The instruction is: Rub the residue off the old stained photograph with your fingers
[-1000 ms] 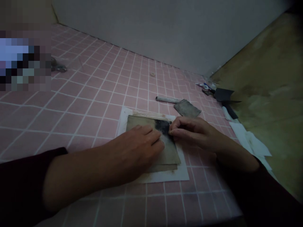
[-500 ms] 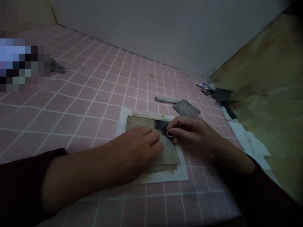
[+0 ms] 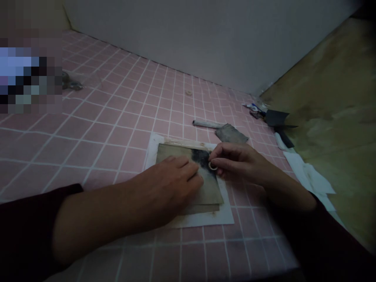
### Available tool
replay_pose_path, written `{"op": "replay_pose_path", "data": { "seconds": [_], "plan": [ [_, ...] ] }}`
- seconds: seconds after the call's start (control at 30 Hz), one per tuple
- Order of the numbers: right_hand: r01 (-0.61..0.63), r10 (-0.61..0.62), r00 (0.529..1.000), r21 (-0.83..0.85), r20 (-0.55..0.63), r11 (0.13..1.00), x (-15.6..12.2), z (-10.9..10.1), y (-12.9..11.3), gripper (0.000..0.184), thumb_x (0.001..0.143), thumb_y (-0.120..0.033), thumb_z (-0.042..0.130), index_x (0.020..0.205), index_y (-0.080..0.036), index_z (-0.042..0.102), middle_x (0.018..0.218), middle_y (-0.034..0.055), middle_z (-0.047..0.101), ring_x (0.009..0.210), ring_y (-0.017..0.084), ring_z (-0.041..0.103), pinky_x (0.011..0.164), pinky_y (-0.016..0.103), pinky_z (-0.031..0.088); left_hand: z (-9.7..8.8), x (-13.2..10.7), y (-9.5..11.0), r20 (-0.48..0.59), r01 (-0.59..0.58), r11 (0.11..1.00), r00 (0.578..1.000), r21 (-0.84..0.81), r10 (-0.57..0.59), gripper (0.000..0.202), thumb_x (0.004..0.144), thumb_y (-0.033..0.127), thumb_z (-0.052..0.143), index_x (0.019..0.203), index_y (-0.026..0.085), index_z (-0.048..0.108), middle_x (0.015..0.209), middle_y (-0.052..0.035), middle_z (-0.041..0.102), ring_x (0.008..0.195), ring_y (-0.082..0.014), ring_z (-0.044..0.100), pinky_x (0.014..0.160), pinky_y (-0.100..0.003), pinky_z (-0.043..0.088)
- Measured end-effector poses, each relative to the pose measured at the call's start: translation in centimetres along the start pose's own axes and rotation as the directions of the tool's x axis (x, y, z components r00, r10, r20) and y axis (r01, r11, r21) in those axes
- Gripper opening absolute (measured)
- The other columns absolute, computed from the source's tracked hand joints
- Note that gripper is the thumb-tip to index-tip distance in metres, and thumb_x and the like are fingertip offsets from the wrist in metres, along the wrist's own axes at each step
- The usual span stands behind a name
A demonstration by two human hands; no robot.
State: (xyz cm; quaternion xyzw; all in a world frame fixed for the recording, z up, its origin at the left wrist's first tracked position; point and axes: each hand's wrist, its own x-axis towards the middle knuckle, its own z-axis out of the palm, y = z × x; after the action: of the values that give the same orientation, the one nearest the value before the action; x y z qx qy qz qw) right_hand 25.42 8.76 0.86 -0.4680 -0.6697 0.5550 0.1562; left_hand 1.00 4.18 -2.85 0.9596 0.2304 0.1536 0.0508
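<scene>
My left hand (image 3: 176, 182) rests palm down on a grey-tan sheet of what looks like sandpaper (image 3: 210, 190), its fingers slightly bent and holding nothing. A black smudge (image 3: 201, 157) marks the sheet's upper right part. Between the thumb and fingers of my right hand (image 3: 235, 160), a small pale ring (image 3: 213, 166) is pinched at the edge of that smudge. Whether the ring touches the sheet, I cannot tell. Under the sandpaper lie another sheet and white paper (image 3: 226, 219) with brown stains.
A second pale ring (image 3: 188, 93) lies farther back on the pink checked cloth (image 3: 141, 98). Beyond my right hand are a grey rod (image 3: 207, 124) and a worn grey sandpaper piece (image 3: 231, 134). Dark scraps (image 3: 276, 117) and white tissues (image 3: 314, 178) line the right edge, beside a brownish panel.
My right hand has shifted very slightly to the right with the ring. My left hand stays in place on the sheet.
</scene>
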Motion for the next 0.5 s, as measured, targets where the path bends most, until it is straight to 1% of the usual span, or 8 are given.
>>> {"op": "replay_pose_path", "data": {
  "seconds": [0.1, 0.2, 0.27, 0.37, 0.43, 0.5],
  "plan": [
    [0.067, -0.066, 0.998, -0.090, 0.008, 0.994, -0.2, 0.0, -0.1, 0.013, 0.089, -0.032, 0.066, 0.084, -0.021, 0.062, 0.072, 0.0002, 0.061, 0.062, 0.013, 0.056, 0.055, 0.027, 0.042, -0.1, 0.0, 0.1, 0.020, 0.000, 1.000, 1.000, 0.000, 0.000, 0.009, 0.092, 0.012, 0.046, 0.094, 0.016, 0.054, 0.104, -0.0088, 0.059, 0.092, -0.0243, 0.053, 0.082, -0.042, 0.048],
    [0.169, -0.171, 0.985, -0.237, 0.013, 0.957, -0.4, 0.5, -0.4, 0.009, 0.090, -0.028, 0.064, 0.085, -0.020, 0.063, 0.076, 0.0006, 0.062, 0.067, 0.014, 0.057, 0.059, 0.027, 0.045, -0.2, 0.1, 0.1, 0.038, -0.002, 1.000, 0.999, -0.002, 0.002, 0.010, 0.091, 0.012, 0.047, 0.096, 0.016, 0.054, 0.103, -0.0083, 0.059, 0.091, -0.0241, 0.053, 0.081, -0.042, 0.049],
    [0.229, -0.244, 0.970, -0.357, 0.004, 0.906, -0.5, 1.1, -0.7, 0.006, 0.090, -0.023, 0.062, 0.086, -0.019, 0.063, 0.079, 0.0007, 0.063, 0.070, 0.013, 0.059, 0.061, 0.026, 0.045, -0.2, 0.1, 0.1, 0.043, 0.007, 1.000, 0.999, 0.003, -0.007, 0.011, 0.091, 0.012, 0.047, 0.098, 0.016, 0.055, 0.105, -0.0086, 0.059, 0.091, -0.0240, 0.053, 0.081, -0.042, 0.049],
    [0.316, -0.355, 0.935, -0.506, 0.020, 0.803, -0.9, 1.7, -1.2, 0.005, 0.090, -0.018, 0.060, 0.088, -0.017, 0.064, 0.080, 0.0007, 0.064, 0.072, 0.012, 0.060, 0.063, 0.024, 0.044, -0.1, 0.0, 0.1, 0.043, 0.005, 1.000, 0.999, 0.013, -0.005, 0.012, 0.093, 0.013, 0.046, 0.100, 0.016, 0.055, 0.104, -0.0086, 0.059, 0.094, -0.0249, 0.054, 0.084, -0.044, 0.049],
    [0.332, -0.348, 0.934, -0.563, 0.083, 0.757, -1.2, 1.5, -1.6, 0.006, 0.090, -0.017, 0.060, 0.086, -0.016, 0.064, 0.077, 0.0002, 0.065, 0.070, 0.011, 0.060, 0.063, 0.023, 0.043, -0.1, 0.0, 0.1, 0.043, -0.002, 1.000, 0.999, 0.013, 0.001, 0.012, 0.093, 0.013, 0.046, 0.101, 0.015, 0.055, 0.104, -0.0086, 0.059, 0.095, -0.0250, 0.054, 0.085, -0.044, 0.049],
    [0.308, -0.281, 0.949, -0.594, 0.141, 0.743, -1.5, 1.2, -1.8, 0.008, 0.090, -0.016, 0.061, 0.082, -0.016, 0.065, 0.072, -0.0011, 0.064, 0.066, 0.010, 0.057, 0.061, 0.022, 0.041, 0.0, 0.0, 0.1, 0.036, -0.003, 1.000, 0.999, 0.010, 0.003, 0.012, 0.094, 0.013, 0.046, 0.101, 0.015, 0.055, 0.107, -0.0092, 0.059, 0.094, -0.0244, 0.054, 0.084, -0.043, 0.049]
  ]
}}
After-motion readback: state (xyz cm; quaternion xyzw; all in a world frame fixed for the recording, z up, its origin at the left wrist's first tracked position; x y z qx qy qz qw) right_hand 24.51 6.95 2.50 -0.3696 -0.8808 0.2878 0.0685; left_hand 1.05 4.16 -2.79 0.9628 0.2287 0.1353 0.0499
